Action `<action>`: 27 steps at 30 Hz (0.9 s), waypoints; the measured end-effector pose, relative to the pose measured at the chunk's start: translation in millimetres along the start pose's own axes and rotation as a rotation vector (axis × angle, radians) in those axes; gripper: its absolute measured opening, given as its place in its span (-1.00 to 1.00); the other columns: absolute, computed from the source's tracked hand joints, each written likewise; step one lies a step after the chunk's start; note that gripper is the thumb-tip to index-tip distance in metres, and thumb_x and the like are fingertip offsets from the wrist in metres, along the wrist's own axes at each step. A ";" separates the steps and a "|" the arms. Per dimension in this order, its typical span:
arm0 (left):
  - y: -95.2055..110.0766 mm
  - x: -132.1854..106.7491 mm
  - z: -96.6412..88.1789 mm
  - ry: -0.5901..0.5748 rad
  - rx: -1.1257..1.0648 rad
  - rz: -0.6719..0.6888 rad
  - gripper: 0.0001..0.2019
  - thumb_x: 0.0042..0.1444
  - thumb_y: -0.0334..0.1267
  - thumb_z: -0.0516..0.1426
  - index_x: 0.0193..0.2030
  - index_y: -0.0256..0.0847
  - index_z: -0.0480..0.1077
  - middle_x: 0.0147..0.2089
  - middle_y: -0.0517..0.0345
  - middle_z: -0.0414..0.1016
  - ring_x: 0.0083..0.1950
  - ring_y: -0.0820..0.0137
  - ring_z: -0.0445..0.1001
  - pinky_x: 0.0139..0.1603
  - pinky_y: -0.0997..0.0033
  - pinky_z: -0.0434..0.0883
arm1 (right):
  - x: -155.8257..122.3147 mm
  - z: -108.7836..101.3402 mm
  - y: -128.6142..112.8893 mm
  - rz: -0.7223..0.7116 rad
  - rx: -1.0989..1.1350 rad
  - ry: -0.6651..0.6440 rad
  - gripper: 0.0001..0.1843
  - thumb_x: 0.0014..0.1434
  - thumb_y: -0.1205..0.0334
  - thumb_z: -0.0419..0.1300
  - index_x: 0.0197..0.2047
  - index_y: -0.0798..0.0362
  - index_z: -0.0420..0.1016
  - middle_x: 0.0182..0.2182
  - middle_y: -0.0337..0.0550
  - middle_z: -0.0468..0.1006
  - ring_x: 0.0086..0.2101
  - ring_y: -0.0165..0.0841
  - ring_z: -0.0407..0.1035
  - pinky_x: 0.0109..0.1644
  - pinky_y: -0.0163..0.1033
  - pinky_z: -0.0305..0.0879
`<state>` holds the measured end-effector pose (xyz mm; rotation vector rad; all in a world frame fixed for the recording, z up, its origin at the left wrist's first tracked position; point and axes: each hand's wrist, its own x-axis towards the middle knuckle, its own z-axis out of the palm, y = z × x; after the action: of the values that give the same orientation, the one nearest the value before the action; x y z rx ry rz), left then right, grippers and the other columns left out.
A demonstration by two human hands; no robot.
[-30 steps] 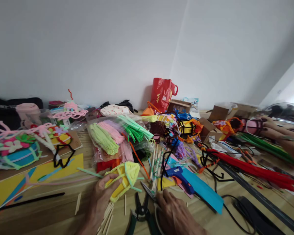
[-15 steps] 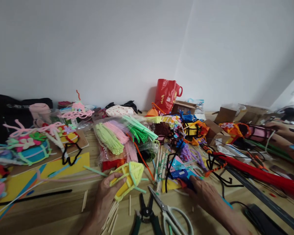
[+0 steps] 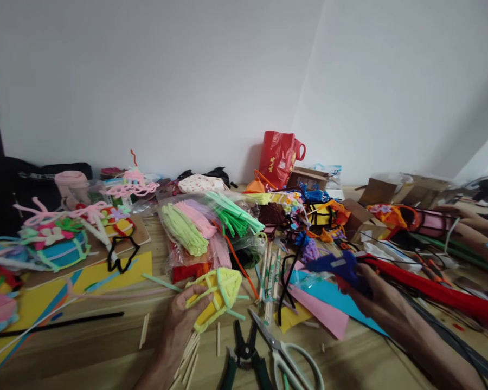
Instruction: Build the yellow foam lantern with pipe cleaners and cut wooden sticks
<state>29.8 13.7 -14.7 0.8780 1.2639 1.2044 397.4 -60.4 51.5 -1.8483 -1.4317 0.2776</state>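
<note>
My left hand [image 3: 181,319] grips a yellow foam piece framed with pale green pipe cleaners [image 3: 219,290], held just above the wooden table [image 3: 85,346]. My right hand [image 3: 374,300] is closed round a blue glue gun [image 3: 337,266], lifted off the table with its nozzle pointing left. Scissors with pale handles [image 3: 284,352] and dark green pliers [image 3: 244,360] lie between my two hands near the front edge. Loose wooden sticks [image 3: 187,357] lie under my left wrist.
Bags of green and pink pipe cleaners [image 3: 203,222] lie behind the foam piece. Blue and pink foam sheets [image 3: 325,303] lie under the glue gun. A red bag [image 3: 280,157] stands at the wall. Another person's hands [image 3: 467,222] work at the far right beside red pipe cleaners [image 3: 439,287].
My right hand left the scissors, reached right to the blue glue gun, closed on it and raised it off the table. My left hand kept hold of the yellow piece.
</note>
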 end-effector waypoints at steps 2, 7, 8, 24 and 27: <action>-1.9 0.9 -1.2 -0.019 -0.012 -0.007 -0.61 -0.32 -0.13 0.35 -0.33 -0.24 0.39 -0.55 0.26 0.51 -0.49 0.38 0.49 -0.44 0.49 0.36 | 7.6 -6.2 -20.8 0.073 0.157 -0.067 -0.56 -0.03 0.01 0.25 -0.11 0.04 0.43 -0.56 -0.25 0.46 -0.56 -0.33 0.29 -0.50 -0.27 0.22; -0.9 -2.0 -1.7 0.004 0.005 0.004 -0.64 -0.32 -0.16 0.35 -0.36 -0.24 0.43 -0.55 0.26 0.50 -0.51 0.39 0.47 -0.47 0.50 0.35 | 22.2 17.4 -66.8 0.231 0.664 -0.151 -0.46 -0.08 0.06 0.37 -0.03 0.00 0.38 -0.37 -0.22 0.52 -0.42 -0.34 0.36 -0.37 -0.29 0.28; 0.3 -3.2 -1.2 0.009 -0.006 0.015 -0.66 -0.31 -0.16 0.35 -0.36 -0.24 0.44 -0.52 0.24 0.52 -0.49 0.39 0.48 -0.45 0.49 0.36 | 23.6 28.0 -74.0 0.206 0.788 -0.233 -0.53 -0.06 0.06 0.36 -0.09 0.01 0.40 -0.39 -0.24 0.50 -0.45 -0.36 0.34 -0.37 -0.29 0.28; 4.2 -6.8 2.8 0.028 0.018 0.047 -0.74 -0.35 -0.17 0.33 -0.47 -0.23 0.48 -0.54 0.22 0.49 -0.52 0.40 0.42 -0.50 0.51 0.33 | 22.6 96.7 -85.5 0.047 1.130 -0.675 -0.50 0.07 0.26 0.30 0.10 -0.05 0.40 -0.22 -0.17 0.51 -0.15 -0.27 0.40 0.03 -0.07 0.33; 6.0 -8.8 4.4 0.040 0.016 0.049 -0.74 -0.35 -0.15 0.33 -0.48 -0.22 0.47 -0.55 0.23 0.48 -0.51 0.39 0.41 -0.49 0.51 0.33 | 17.2 104.9 -82.2 0.066 1.076 -0.654 -0.46 0.13 0.20 0.27 0.18 -0.15 0.30 -0.18 -0.18 0.48 -0.21 -0.29 0.40 -0.13 -0.12 0.42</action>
<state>34.0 6.9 -6.2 0.9056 1.2926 1.2579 281.5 6.7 40.3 -0.9115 -1.1944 1.4613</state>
